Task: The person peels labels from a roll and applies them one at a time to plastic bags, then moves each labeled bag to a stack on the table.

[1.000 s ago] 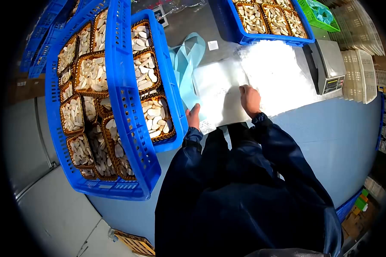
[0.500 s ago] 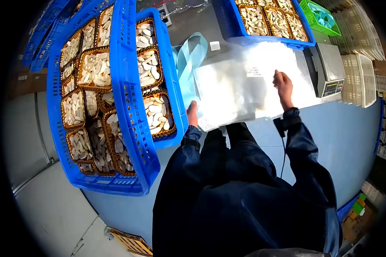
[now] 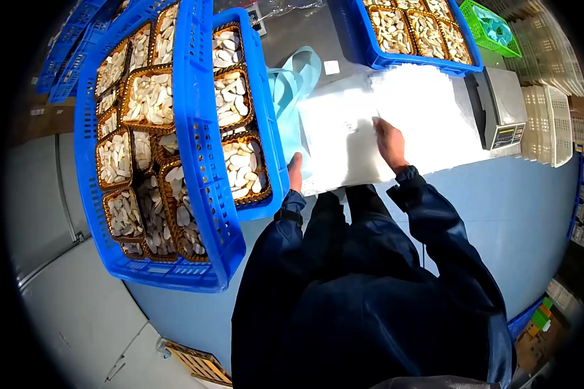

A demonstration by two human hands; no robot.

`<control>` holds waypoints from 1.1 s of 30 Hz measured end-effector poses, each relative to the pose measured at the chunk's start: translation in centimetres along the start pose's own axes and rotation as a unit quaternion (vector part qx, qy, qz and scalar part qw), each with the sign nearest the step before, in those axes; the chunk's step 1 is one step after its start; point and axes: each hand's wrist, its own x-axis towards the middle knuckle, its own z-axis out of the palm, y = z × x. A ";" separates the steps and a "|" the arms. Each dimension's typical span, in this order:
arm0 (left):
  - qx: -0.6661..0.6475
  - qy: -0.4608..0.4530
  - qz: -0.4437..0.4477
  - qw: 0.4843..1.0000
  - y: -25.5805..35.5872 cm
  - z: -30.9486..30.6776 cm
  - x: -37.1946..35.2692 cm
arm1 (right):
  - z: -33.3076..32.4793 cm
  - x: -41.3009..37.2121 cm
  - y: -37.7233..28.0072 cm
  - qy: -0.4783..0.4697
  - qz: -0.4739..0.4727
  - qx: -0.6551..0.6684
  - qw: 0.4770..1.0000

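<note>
Bright clear plastic bags (image 3: pixel 428 120) lie in a flat stack on the table, shining with glare. One plastic bag (image 3: pixel 328 133) with small printed text covers the left part. My right hand (image 3: pixel 390 148) is closed, its fingertips pinching this bag's right edge over the stack. My left hand (image 3: pixel 295 174) is at the bag's near left side with the thumb up; its other fingers are hidden. A light-blue ribbon-like strip (image 3: pixel 285 107) lies looped just beyond the left hand, alongside a blue crate (image 3: pixel 276 162).
A tall blue crate (image 3: pixel 198 129) at left holds brown baskets of pale sliced pieces (image 3: pixel 150 97). Another blue crate (image 3: pixel 428 65) of such baskets stands at the back. On the right are a scale (image 3: pixel 499 107), white baskets (image 3: pixel 548 123) and a green basket (image 3: pixel 490 29).
My right hand has moved left across the stack, bringing the bag's right edge with it. My left hand has stayed at the left side. The view has shifted slightly.
</note>
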 end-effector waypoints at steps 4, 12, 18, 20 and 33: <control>0.005 -0.004 -0.004 1.000 -2.0 -1.1 1.2 | -5.8 0.3 -0.8 0.082 0.111 0.335 0.932; 0.149 0.045 0.153 0.976 -3.4 -1.8 3.1 | -9.7 0.9 2.5 0.222 -0.121 -0.116 0.961; 0.120 0.073 0.063 0.988 -3.8 0.6 3.0 | 1.7 -7.2 -10.3 -0.266 0.057 0.432 0.860; 0.219 0.111 0.038 0.969 -1.3 1.2 0.9 | 2.5 -7.4 -10.0 -0.251 0.046 0.397 0.882; -0.022 -0.053 0.028 0.998 -5.2 -0.4 3.2 | 1.0 -0.8 -2.4 -0.090 0.212 0.440 0.868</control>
